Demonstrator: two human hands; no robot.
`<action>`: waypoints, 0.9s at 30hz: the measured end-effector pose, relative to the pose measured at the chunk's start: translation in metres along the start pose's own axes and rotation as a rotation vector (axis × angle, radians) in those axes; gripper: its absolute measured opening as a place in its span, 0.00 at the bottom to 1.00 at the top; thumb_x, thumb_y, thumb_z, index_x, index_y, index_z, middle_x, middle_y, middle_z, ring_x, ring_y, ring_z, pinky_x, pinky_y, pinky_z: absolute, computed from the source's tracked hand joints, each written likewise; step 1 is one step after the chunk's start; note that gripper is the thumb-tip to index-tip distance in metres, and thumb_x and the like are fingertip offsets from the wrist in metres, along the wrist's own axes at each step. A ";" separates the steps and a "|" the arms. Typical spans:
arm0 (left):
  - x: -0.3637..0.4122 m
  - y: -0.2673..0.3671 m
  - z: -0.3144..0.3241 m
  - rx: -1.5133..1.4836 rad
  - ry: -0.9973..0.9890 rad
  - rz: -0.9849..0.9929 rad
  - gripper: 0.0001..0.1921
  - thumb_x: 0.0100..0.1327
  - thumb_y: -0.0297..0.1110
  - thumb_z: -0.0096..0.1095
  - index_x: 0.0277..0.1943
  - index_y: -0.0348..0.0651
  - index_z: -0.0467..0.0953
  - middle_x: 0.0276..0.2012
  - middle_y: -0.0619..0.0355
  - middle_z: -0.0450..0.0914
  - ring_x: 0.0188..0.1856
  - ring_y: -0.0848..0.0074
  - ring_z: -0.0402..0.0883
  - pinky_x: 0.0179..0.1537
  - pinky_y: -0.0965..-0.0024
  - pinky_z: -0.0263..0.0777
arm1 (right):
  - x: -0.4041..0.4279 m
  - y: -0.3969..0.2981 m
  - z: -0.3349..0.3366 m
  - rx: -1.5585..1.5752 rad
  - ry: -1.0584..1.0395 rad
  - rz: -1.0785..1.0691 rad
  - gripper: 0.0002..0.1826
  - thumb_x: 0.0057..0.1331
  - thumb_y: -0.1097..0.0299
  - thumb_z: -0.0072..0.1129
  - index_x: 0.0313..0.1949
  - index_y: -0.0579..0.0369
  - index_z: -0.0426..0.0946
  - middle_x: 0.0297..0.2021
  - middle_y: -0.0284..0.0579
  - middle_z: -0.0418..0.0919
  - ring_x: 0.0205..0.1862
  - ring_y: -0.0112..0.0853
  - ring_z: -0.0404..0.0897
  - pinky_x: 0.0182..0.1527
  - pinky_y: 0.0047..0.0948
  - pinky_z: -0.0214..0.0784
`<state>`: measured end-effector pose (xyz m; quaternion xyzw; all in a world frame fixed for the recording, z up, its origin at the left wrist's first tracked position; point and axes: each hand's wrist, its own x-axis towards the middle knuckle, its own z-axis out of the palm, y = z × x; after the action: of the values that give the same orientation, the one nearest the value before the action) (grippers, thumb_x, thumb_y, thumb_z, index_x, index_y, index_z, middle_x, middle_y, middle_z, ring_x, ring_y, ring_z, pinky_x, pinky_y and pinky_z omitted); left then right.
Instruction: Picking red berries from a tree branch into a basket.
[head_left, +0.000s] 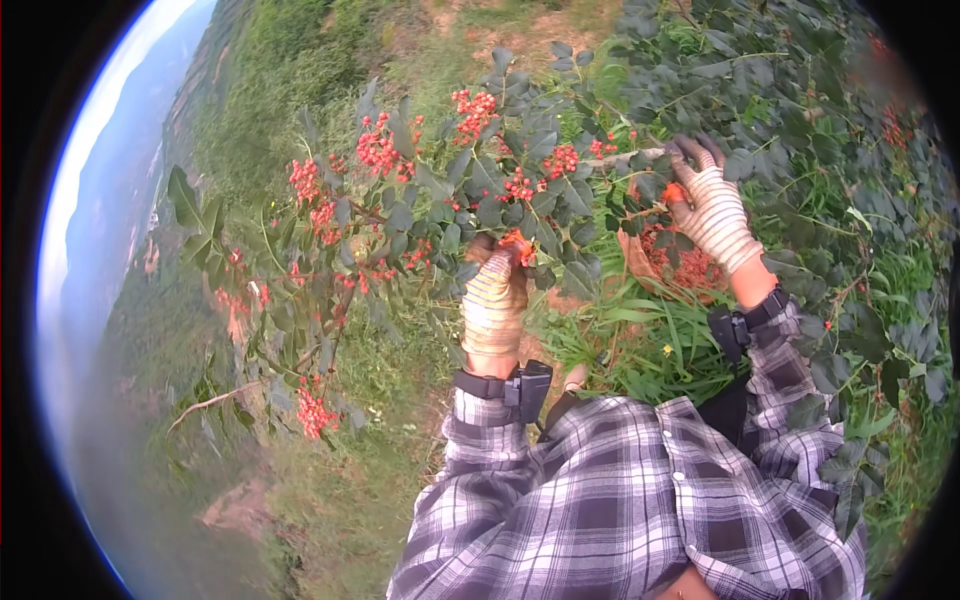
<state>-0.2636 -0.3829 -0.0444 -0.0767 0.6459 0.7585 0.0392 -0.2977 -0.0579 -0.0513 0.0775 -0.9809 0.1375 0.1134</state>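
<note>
My left hand (495, 300), in a striped work glove with darkened fingertips, is in among the leaves of a berry-laden branch. Its fingers are bunched, an orange cover shows at the thumb, and leaves hide what lies between the fingertips. My right hand (712, 206), gloved alike and with an orange thumb cover, curls its fingers around the bare, woody branch (626, 158). Red berry clusters (381, 150), which look like Sichuan pepper, hang along the branch to the left of and above my left hand. Below my right hand stands a basket (636, 264) holding red berries.
Dense dark-leaved shrub (817, 150) fills the right side. Tall grass (652, 345) grows around the basket. Another berry cluster (315, 412) hangs low at the left, near a bare twig (217, 401). A green hillside (150, 360) falls away at the far left.
</note>
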 end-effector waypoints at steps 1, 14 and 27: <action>0.000 0.000 0.000 0.000 0.015 -0.011 0.06 0.73 0.31 0.57 0.45 0.37 0.76 0.38 0.59 0.78 0.39 0.78 0.73 0.43 0.72 0.70 | 0.000 -0.001 0.000 0.014 -0.007 0.013 0.31 0.61 0.70 0.64 0.66 0.52 0.73 0.70 0.53 0.67 0.75 0.58 0.61 0.65 0.49 0.76; 0.000 -0.011 0.000 -0.514 -0.147 -0.048 0.26 0.68 0.34 0.68 0.67 0.40 0.71 0.54 0.60 0.79 0.53 0.73 0.80 0.55 0.67 0.76 | -0.002 -0.003 -0.003 0.029 -0.009 0.043 0.32 0.61 0.75 0.63 0.66 0.55 0.75 0.72 0.50 0.66 0.78 0.56 0.58 0.70 0.48 0.71; -0.010 -0.019 -0.001 -0.154 -0.023 0.011 0.14 0.76 0.31 0.59 0.61 0.38 0.78 0.47 0.60 0.84 0.46 0.76 0.81 0.51 0.68 0.75 | -0.007 0.004 0.000 0.066 0.052 -0.071 0.38 0.58 0.80 0.63 0.71 0.54 0.68 0.76 0.53 0.58 0.80 0.53 0.55 0.73 0.44 0.69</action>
<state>-0.2511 -0.3807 -0.0616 -0.0673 0.5857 0.8069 0.0362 -0.2917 -0.0534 -0.0541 0.1123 -0.9692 0.1678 0.1410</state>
